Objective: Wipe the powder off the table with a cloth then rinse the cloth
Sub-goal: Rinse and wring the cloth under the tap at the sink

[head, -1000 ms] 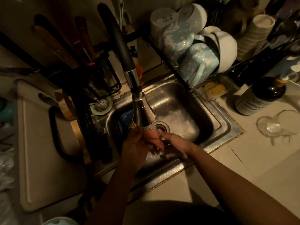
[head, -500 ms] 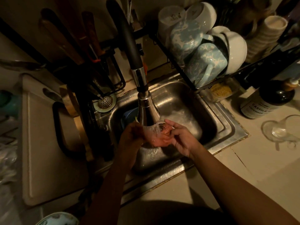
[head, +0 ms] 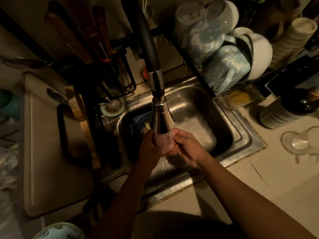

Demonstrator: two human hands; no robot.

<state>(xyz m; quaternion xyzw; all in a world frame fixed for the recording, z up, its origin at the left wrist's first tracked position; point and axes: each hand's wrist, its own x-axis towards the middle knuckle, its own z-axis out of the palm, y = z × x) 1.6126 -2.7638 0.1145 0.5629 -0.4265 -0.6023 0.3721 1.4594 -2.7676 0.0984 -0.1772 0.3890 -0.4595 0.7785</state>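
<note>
Cloth (head: 168, 145), wet pinkish wad, gripped by both hands' fingers (head: 179, 135) under chrome conical faucet (head: 161, 118).

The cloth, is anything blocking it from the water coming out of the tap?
No. Both hands, left and right, hold the pinkish cloth directly under the faucet head, with water falling straight onto it.

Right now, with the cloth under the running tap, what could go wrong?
1. Both hands, left hand and right hand, bunch the cloth right under the spray head, so water may splash past the sink rim onto the counter.
2. The glass lies on its side near the right arm; a wide pull-back might knock it.
3. The cloth is wadded, so powder could stay trapped inside its folds.
</note>
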